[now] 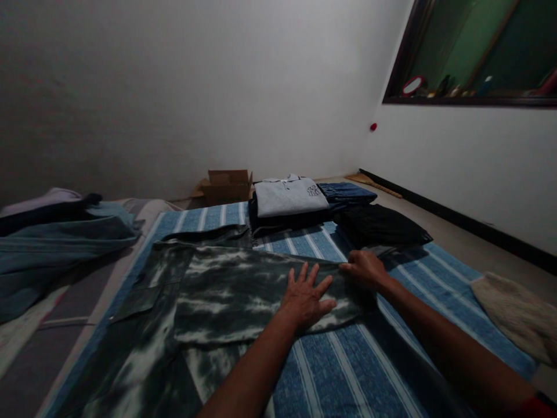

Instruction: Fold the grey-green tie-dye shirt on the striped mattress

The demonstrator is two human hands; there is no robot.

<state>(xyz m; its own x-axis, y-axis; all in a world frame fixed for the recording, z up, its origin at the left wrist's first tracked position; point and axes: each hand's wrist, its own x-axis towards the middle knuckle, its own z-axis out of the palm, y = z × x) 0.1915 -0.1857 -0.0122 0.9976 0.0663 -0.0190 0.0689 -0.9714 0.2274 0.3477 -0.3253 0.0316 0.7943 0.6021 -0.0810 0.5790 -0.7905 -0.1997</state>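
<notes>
A dark green and white tie-dye garment is spread on a blue striped cloth. One long section of it lies across to the right, over the rest, and a pocket flap shows at its left; whether it is a jacket or trousers I cannot tell. My left hand presses flat on that section with the fingers spread. Farther right, my right hand is closed on the upper edge near the section's end. The fingertips of that hand are partly hidden.
Behind the garment sit a folded grey polo shirt on a dark pile, folded blue jeans and folded black clothes. Loose clothes are heaped at left. A cardboard box stands by the wall; a beige cloth lies right.
</notes>
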